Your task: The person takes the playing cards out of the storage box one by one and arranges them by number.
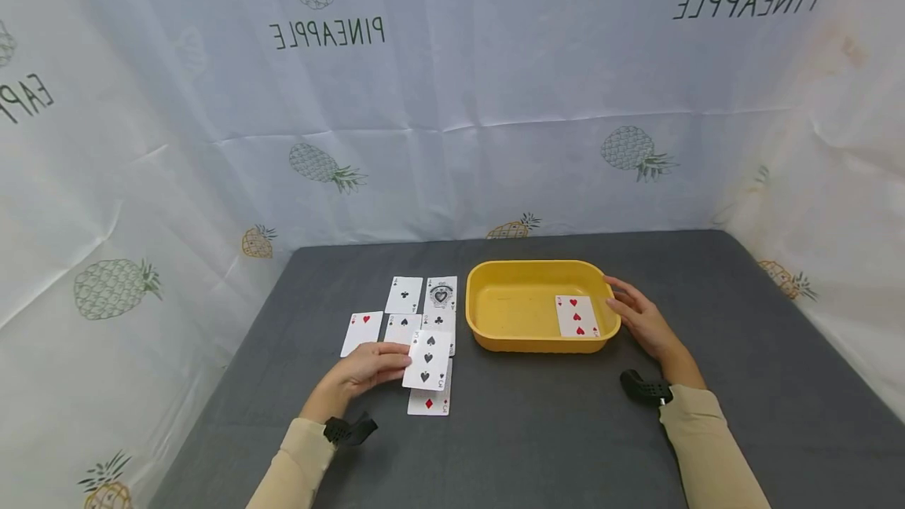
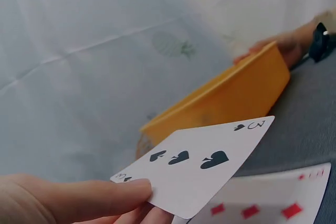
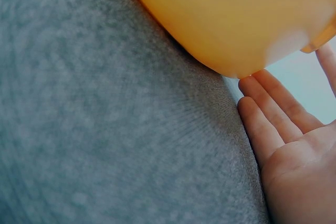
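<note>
In the head view the left hand point(image 1: 371, 368) pinches a playing card point(image 1: 427, 360) left of the tub point(image 1: 543, 345) (seemingly the picking-up step, the next probably calling for a carry into it), the left wrist view confirms that grip, and in the right wrist view the right hand point(image 3: 296, 161), unclenched, touches the tub.

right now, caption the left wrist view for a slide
Left hand pinches a three of spades; yellow tray and right hand beyond.
</note>
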Tool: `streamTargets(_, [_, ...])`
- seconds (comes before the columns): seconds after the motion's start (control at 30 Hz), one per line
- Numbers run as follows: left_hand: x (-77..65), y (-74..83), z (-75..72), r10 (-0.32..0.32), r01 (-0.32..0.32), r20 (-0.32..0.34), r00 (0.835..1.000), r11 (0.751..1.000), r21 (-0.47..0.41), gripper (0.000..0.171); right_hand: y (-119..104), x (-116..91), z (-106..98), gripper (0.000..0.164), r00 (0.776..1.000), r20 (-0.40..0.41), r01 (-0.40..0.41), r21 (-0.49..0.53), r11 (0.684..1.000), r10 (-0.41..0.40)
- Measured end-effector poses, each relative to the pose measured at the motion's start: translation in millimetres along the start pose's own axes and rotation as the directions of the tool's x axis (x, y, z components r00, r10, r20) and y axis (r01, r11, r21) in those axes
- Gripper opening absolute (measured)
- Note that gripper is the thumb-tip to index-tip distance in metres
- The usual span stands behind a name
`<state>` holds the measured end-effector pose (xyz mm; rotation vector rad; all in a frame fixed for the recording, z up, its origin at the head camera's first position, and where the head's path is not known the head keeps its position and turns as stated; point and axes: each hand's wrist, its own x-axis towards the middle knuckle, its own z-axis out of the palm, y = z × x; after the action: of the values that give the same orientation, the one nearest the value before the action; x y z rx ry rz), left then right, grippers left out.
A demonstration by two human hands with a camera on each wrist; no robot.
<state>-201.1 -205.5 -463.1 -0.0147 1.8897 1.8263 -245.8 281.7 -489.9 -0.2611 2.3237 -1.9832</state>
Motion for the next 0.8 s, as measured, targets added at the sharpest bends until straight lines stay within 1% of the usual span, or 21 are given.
streamTargets(0.2, [-11.6,-7.9,-23.0,-0.015,0.016,-0.052,0.999,1.0,0.01,0.039,-0.3,-0.2,0.0,0.058,1.0,-0.01,0.008,0.0,1.0,-0.008])
streamTargets(0.4, [-17.2,-17.9,-38.1,-0.026,0.026,-0.061,0.998,1.0,0.004,0.039,-0.2,0.3,0.1,0.058,1.0,-0.004,0.009,0.006,1.0,-0.009])
streamTargets(0.57, [-21.1,-23.7,-45.2,-0.032,0.032,-0.049,0.998,0.999,-0.009,0.034,1.6,1.0,0.3,0.056,1.0,-0.011,-0.004,-0.001,1.0,0.004])
streamTargets(0.67, [-22.7,-25.9,-46.4,-0.034,0.034,-0.046,0.998,0.999,0.014,0.037,2.2,1.6,1.0,0.055,1.0,-0.021,-0.016,-0.004,1.0,0.016])
streamTargets(0.8, [-26.0,-26.1,-45.6,-0.037,0.044,-0.089,0.995,0.997,0.071,0.041,2.5,2.7,1.7,0.056,0.999,-0.028,-0.023,-0.014,1.0,0.022])
